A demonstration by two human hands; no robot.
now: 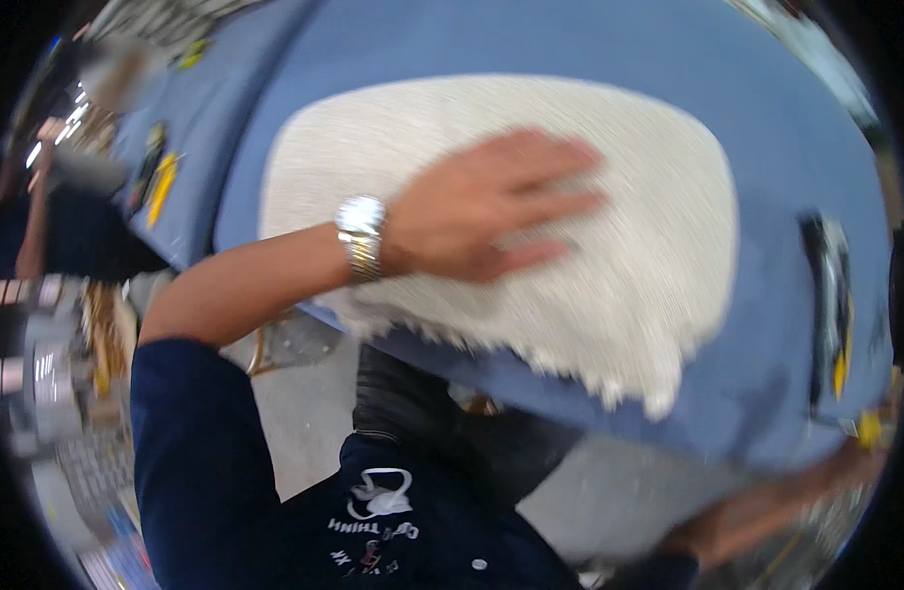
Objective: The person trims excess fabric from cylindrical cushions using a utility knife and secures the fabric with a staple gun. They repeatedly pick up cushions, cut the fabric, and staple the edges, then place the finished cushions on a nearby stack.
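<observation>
A cream, coarse-textured fabric piece [629,197] with rounded corners lies on the blue work surface [777,128]. Its near edge is ragged and hangs in tufts. Over its middle is my left hand [491,206], fingers spread and nothing in them; motion blurs it, and I cannot tell how firmly it touches. A metal watch [361,236] is on that wrist. My right arm reaches out to the lower right, where my right hand [855,457] is smeared at the picture's rim, beside a small yellow thing [870,430]. Whether it holds that thing is unclear.
Right of the fabric lies a long black tool [826,305] with a yellow part. A yellow tool [163,189] and a dark one [149,162] rest at the far left. Another person [63,221] stands at the left. Cluttered, blurred goods fill the lower left.
</observation>
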